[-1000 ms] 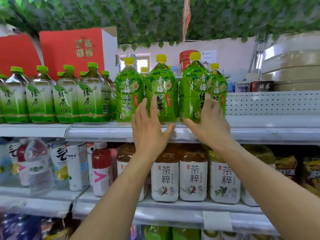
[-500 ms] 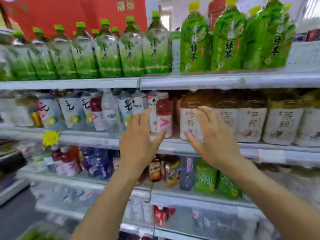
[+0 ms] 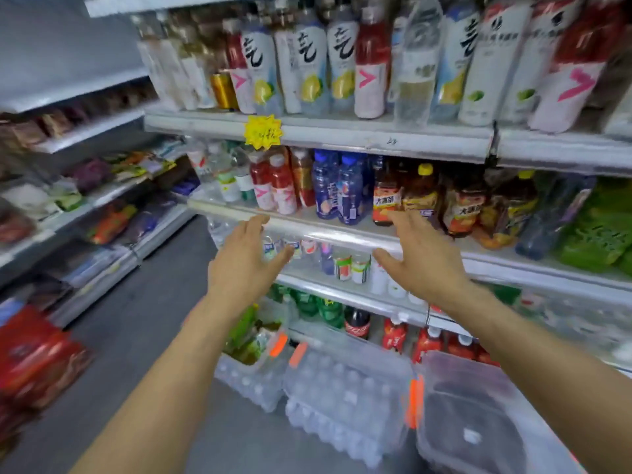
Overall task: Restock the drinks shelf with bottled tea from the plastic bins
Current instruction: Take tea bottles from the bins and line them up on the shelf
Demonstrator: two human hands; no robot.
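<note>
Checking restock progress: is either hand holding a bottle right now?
No. The left hand and right hand are both open and empty, fingers spread.

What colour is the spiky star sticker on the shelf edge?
Bright yellow. The star sticker shows best in the head view, stuck on the shelf edge.

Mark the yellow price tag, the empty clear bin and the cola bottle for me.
Yellow price tag (image 3: 263, 131), head view: middle of the starburst on the shelf edge.
Clear bin (image 3: 444, 367), head view: its near left rim.
Cola bottle (image 3: 357, 325), head view: red label on the dark body.
</note>
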